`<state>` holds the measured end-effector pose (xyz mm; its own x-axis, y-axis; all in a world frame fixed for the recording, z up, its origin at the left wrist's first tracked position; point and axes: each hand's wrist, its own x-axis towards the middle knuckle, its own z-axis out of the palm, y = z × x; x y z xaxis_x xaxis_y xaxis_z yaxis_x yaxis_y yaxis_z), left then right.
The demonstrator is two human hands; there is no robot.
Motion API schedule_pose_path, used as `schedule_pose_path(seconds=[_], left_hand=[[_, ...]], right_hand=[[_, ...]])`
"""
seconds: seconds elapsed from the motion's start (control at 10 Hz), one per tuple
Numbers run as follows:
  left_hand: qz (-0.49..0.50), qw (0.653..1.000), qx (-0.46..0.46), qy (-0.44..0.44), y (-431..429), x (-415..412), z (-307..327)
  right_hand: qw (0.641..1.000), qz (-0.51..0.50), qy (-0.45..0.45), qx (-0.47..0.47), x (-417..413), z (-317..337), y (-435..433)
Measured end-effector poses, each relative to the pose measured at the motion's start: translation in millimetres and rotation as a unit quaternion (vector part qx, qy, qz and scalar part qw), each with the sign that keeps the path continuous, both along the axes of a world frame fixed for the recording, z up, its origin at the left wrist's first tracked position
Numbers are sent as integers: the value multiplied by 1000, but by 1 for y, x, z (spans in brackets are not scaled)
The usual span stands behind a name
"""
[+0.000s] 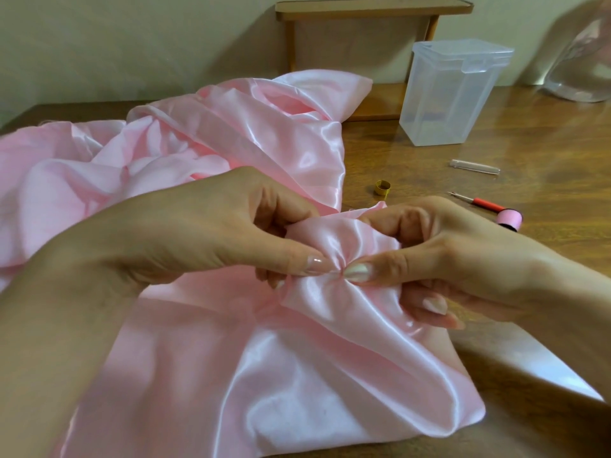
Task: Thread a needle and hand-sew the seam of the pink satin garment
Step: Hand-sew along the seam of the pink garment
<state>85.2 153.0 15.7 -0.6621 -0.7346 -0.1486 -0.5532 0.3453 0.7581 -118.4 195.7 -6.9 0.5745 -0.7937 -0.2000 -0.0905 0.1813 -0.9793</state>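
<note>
Between both thumbs, above the wooden table (pixel 545 153), a bunched fold of the pink satin garment (pixel 205 375) is pinched; the left hand (pixel 224 233) curls its fingers over the fold's far edge; the right hand (pixel 456 259) grips likewise, its thumbnail just beside the left's at the gathered point; whether a needle sits there cannot be told; the remaining satin spreads beneath and behind both hands; a pink thread spool (pixel 509 221) lies just beyond the right hand.
</note>
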Motion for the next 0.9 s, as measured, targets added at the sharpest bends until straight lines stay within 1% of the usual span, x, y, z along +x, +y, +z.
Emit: schedule_pose_path(seconds=[0.1,0.2,0.3,0.5,0.7,0.8,0.9], left_hand=[[6,1000,-10,-14,-2,0,0],[22,1000,-10,0,-2,0,0],[19,1000,-3,-15,-4,-1,1],[-20,1000,14,-12,-2,2,2],[-23,1000,-4,0,-3,0,-1],[-15,998,58,35,-4,7,-4],[-12,994,82,65,-2,10,-5]], right_hand=[[999,-9,-11,-39,-3,-7,-6],[999,-9,-10,-42,-6,-13,-11],[999,2,-42,-31,-8,-14,-10],[998,-18,-8,-57,-10,-20,-14],[999,-18,-5,-44,-11,-22,-14],[999,-11,-9,-33,-10,-21,-14],[998,-5,-59,2,-9,-19,-12]])
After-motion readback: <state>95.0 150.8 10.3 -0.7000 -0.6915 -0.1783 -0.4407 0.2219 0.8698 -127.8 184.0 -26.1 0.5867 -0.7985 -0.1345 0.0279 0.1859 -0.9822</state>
